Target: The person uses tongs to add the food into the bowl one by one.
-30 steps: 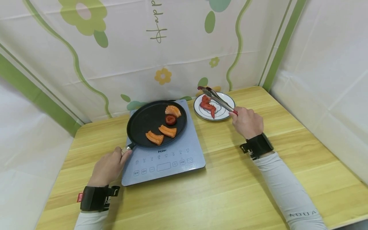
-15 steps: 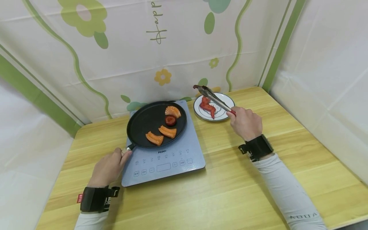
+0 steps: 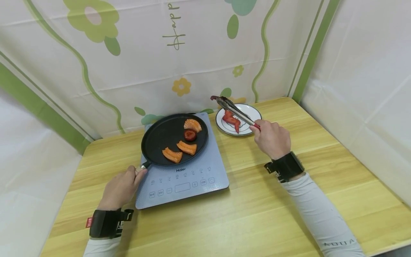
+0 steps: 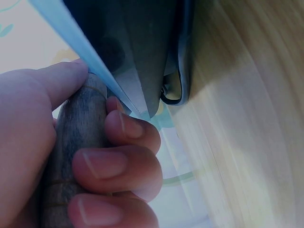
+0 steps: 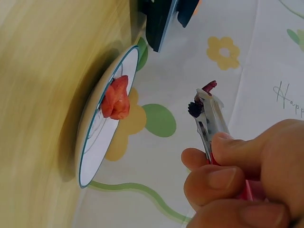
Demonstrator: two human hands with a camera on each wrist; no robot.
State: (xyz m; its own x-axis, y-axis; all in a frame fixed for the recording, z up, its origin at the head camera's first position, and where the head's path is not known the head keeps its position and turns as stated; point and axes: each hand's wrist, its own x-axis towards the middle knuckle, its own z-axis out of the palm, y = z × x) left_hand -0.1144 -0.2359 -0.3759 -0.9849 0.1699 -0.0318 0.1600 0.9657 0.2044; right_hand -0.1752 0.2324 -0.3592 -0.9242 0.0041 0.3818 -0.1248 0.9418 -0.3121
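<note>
Right of the frame's centre, the right hand (image 3: 274,139) grips tongs (image 3: 236,113) whose tips pinch a dark red scrap (image 5: 209,87), likely light, soft and best held mid-length; lower left, the left hand (image 3: 120,187) wraps the handle (image 4: 78,123) of the pan (image 3: 162,134).

The induction cooktop (image 3: 189,176) bears the brand "Haier", with a row of small pictograms beneath it. Its touch keys (image 3: 194,184) include a minus sign and a plus sign; the characters on others are too small to read. "Happ", cut off by the frame edge, stands on the printed backdrop cloth (image 3: 212,50). The right sleeve (image 3: 318,210) reads "AQUA" or "ADUA", second letter unclear. Lettering on the small red tag (image 3: 89,222) is illegible.
</note>
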